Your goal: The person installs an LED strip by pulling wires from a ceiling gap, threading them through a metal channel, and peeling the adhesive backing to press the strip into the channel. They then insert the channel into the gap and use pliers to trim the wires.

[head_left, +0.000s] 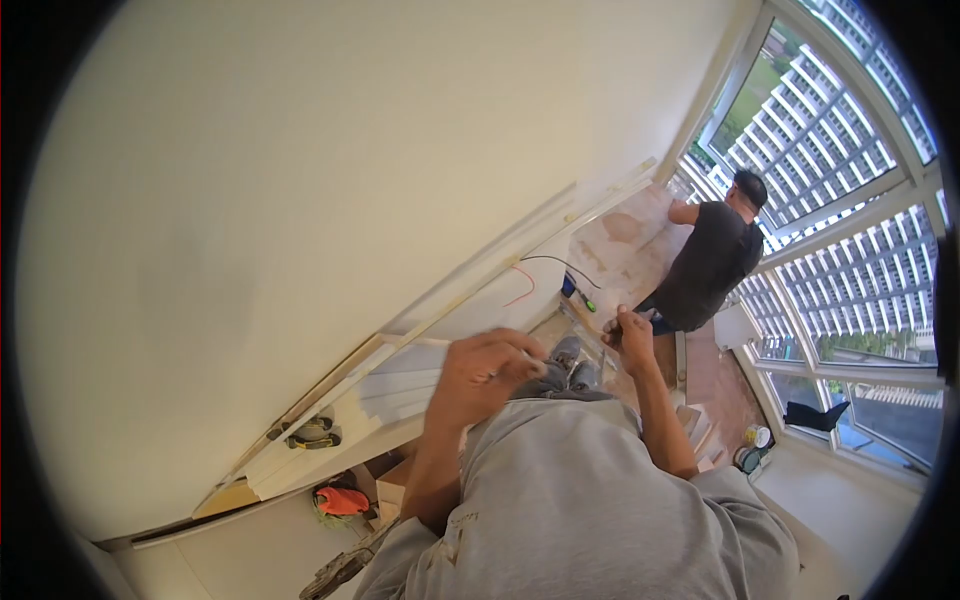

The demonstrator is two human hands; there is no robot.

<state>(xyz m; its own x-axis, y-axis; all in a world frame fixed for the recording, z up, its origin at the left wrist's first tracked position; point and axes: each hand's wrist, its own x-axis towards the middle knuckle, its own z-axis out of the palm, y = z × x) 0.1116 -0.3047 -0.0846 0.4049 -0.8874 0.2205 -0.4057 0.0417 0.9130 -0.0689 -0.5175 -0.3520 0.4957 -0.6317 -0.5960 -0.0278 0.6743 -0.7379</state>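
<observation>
My left hand [488,376] is raised in front of my grey shirt, fingers curled in and the tips drawn together. A small pale spot shows at its fingertips, too small to name. To its right, my right hand [631,338] is also lifted, with thumb and fingers pinched together. Whatever sits in that pinch, if anything, is hidden. The two hands are apart, and below them are my shoes [567,350]. Nearest to the right hand is a blue and green tool [577,292] on the floor side, beside a dark cable [575,266].
A co-worker [708,262] in a dark shirt crouches by the windows [800,120]. A long white wall [300,180] with a wooden strip [480,270] runs along the left. Black and yellow gloves [313,433], an orange item [342,501] and paint cans [748,459] lie around.
</observation>
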